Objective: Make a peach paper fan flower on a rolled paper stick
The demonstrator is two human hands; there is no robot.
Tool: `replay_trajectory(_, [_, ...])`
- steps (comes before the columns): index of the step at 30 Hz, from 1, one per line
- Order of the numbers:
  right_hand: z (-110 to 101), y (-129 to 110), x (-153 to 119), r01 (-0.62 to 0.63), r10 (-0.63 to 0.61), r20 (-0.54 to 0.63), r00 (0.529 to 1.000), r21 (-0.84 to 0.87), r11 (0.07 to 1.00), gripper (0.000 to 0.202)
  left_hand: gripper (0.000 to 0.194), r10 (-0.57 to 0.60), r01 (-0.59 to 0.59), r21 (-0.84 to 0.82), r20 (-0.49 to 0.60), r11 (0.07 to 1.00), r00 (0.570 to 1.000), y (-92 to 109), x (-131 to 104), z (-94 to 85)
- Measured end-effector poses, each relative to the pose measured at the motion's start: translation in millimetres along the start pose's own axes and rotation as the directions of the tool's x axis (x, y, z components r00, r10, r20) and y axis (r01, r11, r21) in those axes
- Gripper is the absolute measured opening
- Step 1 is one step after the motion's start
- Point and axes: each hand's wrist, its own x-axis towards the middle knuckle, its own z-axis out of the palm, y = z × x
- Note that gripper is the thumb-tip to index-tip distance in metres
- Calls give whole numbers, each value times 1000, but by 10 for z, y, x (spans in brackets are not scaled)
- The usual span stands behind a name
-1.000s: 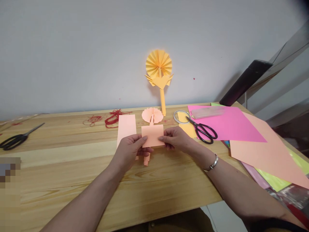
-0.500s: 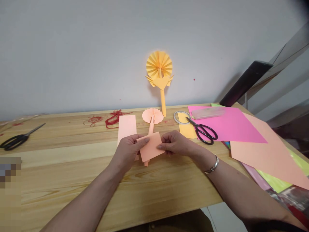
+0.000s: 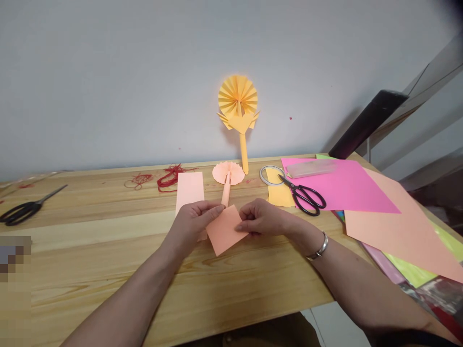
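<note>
A small peach piece of paper (image 3: 224, 232) is pinched between my two hands, tilted like a diamond. My left hand (image 3: 193, 221) grips its upper left edge, thumb on top. On the right edge, my right hand (image 3: 258, 218) holds it between thumb and bent fingers. Just beyond lies a peach paper fan (image 3: 228, 172) with a rolled handle, whose lower part the held paper hides. A pale peach strip of paper (image 3: 190, 185) lies on the table behind my left hand. Against the wall leans a finished-looking yellow paper fan (image 3: 238, 96) with a heart shape on its handle.
Black-handled scissors (image 3: 307, 198) and a roll of tape (image 3: 272, 176) sit on yellow paper at right. Pink paper (image 3: 347, 188) and other coloured sheets cover the table's right side. Red string (image 3: 171, 178) lies at the back; more scissors (image 3: 27, 209) lie far left.
The peach paper has turned between my hands, its lower corner now pointing more toward me. My hands have barely shifted; the things on the table stay where they were.
</note>
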Motion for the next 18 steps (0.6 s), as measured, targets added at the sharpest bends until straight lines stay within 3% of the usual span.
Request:
replay_trajectory(3, [29, -21, -22, 1, 3, 60, 998, -81, 997, 24, 21, 63, -64, 260, 12, 964, 998, 37, -18, 17])
replay_trajectory(6, [67, -38, -29, 7, 5, 77, 997, -150, 989, 29, 21, 56, -88, 405, 91, 910, 994, 21, -17, 33])
replay_trajectory(12, [107, -21, -20, 8, 13, 114, 993, -185, 983, 30, 19, 60, -123, 473, 145, 872, 988, -27, -8, 37])
replay_trajectory(18, [107, -12, -17, 50, -27, 110, 994, -211, 976, 34, 20, 32, -91, 520, 122, 849, 992, 1, -17, 46])
